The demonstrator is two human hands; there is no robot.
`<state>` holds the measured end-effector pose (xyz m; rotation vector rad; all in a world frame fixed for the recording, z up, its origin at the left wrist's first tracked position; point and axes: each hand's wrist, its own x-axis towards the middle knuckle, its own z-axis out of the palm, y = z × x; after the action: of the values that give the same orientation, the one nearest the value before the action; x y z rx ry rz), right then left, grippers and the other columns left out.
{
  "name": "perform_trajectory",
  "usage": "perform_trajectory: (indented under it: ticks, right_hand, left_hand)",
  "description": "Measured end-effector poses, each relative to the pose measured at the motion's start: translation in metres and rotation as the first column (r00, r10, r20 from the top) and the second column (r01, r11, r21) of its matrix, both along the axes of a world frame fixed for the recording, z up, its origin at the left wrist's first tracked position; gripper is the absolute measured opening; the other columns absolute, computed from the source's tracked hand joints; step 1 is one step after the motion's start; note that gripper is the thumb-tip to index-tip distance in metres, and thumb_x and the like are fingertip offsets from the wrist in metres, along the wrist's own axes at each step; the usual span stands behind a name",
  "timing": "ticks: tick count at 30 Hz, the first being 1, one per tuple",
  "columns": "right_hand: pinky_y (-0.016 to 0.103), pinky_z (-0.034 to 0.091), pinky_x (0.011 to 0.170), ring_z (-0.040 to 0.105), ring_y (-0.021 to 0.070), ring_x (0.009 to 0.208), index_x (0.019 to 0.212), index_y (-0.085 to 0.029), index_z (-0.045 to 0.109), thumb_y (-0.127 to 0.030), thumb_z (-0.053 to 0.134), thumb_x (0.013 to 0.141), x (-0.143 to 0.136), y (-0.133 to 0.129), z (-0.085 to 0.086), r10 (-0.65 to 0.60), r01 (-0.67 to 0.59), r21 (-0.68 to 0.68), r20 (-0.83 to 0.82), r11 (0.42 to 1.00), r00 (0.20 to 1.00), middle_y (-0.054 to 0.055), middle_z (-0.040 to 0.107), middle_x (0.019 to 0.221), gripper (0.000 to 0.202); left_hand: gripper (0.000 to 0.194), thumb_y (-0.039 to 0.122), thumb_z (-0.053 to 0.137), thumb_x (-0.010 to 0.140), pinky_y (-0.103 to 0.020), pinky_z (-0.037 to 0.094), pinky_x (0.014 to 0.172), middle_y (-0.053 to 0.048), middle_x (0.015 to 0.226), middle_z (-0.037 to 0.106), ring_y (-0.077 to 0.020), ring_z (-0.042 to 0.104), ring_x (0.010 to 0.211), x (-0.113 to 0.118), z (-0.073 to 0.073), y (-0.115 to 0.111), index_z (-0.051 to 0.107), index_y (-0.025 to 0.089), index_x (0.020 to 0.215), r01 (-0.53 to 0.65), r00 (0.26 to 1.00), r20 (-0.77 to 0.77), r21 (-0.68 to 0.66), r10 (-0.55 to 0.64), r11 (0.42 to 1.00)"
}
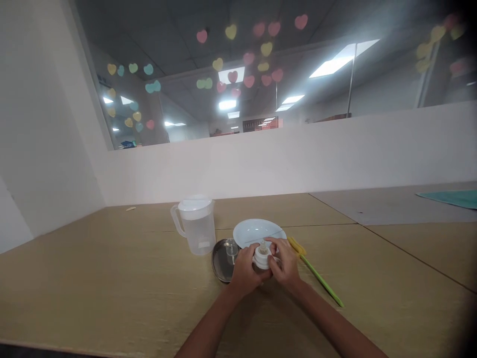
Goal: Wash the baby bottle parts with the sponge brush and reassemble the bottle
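Observation:
Both my hands hold a baby bottle [263,259] with a white collar and a translucent teat pointing up. My left hand [246,271] wraps round its left side. On the right side, my right hand [286,261] grips it by the collar, with a finger close to the teat. The lower part of the bottle is mostly hidden by my hands. A clear cap [231,247] lies in a dark metal tray [219,266], just left of my left hand. Behind my hands is a white bowl [253,227], partly covered by them.
A lidded translucent pitcher [199,231] stands behind the tray on the wooden table [112,288]. To the right lies a bottle brush [322,282] with yellow bristles and a green handle. A teal cloth [454,198] is at the far right. A wall and window rise behind.

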<state>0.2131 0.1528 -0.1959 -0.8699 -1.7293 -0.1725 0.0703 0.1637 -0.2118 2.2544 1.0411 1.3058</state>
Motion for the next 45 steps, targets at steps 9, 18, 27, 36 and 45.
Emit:
perform_trajectory:
  ticks: [9,18,27,36,45]
  right_hand:
    - [0.032,0.042,0.082,0.052,0.0202,0.093,0.108,-0.018,0.049,-0.035,0.047,0.082,-0.004,0.005,0.004,0.224,-0.222,-0.244,-0.023,0.944,0.974,0.008,0.055,0.100,0.032]
    - [0.031,0.044,0.076,0.056,0.0201,0.086,0.088,-0.019,0.057,-0.040,0.047,0.083,-0.003,0.008,0.006,0.088,-0.097,-0.268,-0.046,0.959,0.995,0.006,0.061,0.090,0.024]
    - [0.031,0.042,0.068,0.055,0.0185,0.070,0.058,-0.019,0.049,-0.035,0.049,0.079,0.000,0.004,0.008,0.009,-0.037,-0.156,-0.180,0.987,0.984,0.003,0.059,0.067,0.027]
    - [0.030,0.048,0.073,0.060,0.0191,0.082,0.087,-0.019,0.053,-0.032,0.051,0.079,-0.004,0.005,0.002,0.200,-0.287,-0.245,-0.327,0.926,0.924,0.007,0.064,0.091,0.016]
    - [0.026,0.046,0.062,0.056,0.0145,0.064,0.081,-0.018,0.054,-0.022,0.050,0.077,-0.007,0.001,0.000,0.036,-0.040,-0.016,-0.184,0.999,0.982,0.002,0.059,0.070,0.007]
  left_hand:
    - [0.056,0.034,0.071,0.064,-0.039,0.041,0.088,-0.008,0.103,0.062,-0.0251,0.055,0.096,-0.001,-0.002,0.004,0.052,0.018,0.114,-0.036,0.998,-0.043,0.045,0.038,0.998]
    - [0.092,0.048,0.072,0.061,-0.043,0.041,0.089,-0.011,0.105,0.060,-0.0284,0.052,0.102,-0.001,-0.008,0.007,0.030,0.015,0.135,-0.119,0.993,0.008,-0.045,0.119,0.992]
    - [0.071,0.056,0.067,0.065,-0.043,0.037,0.091,-0.010,0.111,0.057,-0.0278,0.050,0.103,-0.006,-0.002,0.009,0.046,0.019,0.121,-0.093,0.995,-0.041,0.046,0.095,0.995]
    - [0.070,0.057,0.064,0.067,-0.042,0.036,0.090,-0.011,0.108,0.058,-0.0286,0.049,0.104,-0.009,-0.001,0.012,0.044,0.015,0.120,-0.080,0.995,-0.063,0.033,0.081,0.996]
    - [0.060,0.050,0.060,0.075,-0.041,0.036,0.090,-0.011,0.109,0.058,-0.0276,0.050,0.104,-0.011,-0.003,0.014,0.042,0.015,0.120,-0.024,0.997,-0.068,0.037,0.026,0.999]
